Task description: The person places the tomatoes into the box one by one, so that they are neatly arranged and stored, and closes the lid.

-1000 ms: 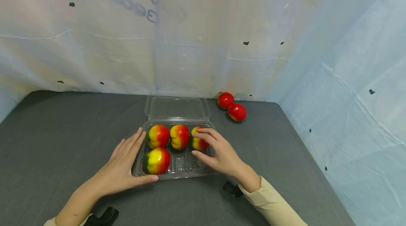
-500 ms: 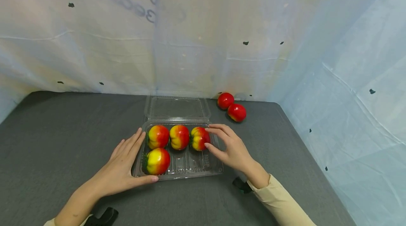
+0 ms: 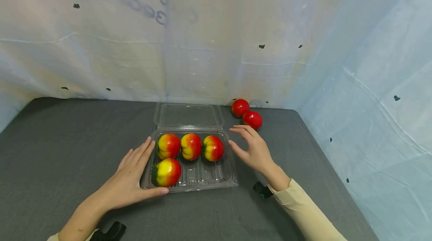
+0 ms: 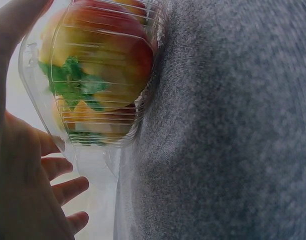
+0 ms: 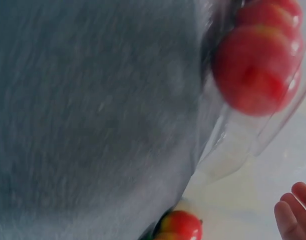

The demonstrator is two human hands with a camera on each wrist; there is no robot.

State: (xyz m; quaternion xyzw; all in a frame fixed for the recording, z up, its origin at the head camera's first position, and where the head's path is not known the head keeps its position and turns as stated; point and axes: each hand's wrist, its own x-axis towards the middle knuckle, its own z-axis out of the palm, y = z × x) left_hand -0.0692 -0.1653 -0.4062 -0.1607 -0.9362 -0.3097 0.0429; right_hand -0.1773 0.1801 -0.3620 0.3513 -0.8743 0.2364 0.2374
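Note:
A clear plastic clamshell box (image 3: 210,185) lies with its lid (image 3: 189,115) folded back. Three glossy red-and-yellow fruits line its back row, the rightmost fruit (image 3: 213,148) among them; another fruit (image 3: 168,172) sits front left. In the left wrist view, green leaves show on a fruit (image 4: 105,55) through the plastic wall. My left hand (image 3: 129,177) rests along the box's left side, fingers extended and thumb at the front edge. My right hand (image 3: 254,151) holds nothing; its loosely spread fingers are just beyond the box's right rim, near two loose fruits.
Two loose red fruits, a rear fruit (image 3: 240,107) and a nearer fruit (image 3: 252,120), lie right of the lid near the back of the grey table (image 3: 84,139). A pale plastic sheet (image 3: 209,45) hangs behind and along the right side.
My right hand has let go of the rightmost back-row fruit and moved right, out past the box's edge. The left hand has stayed in place.

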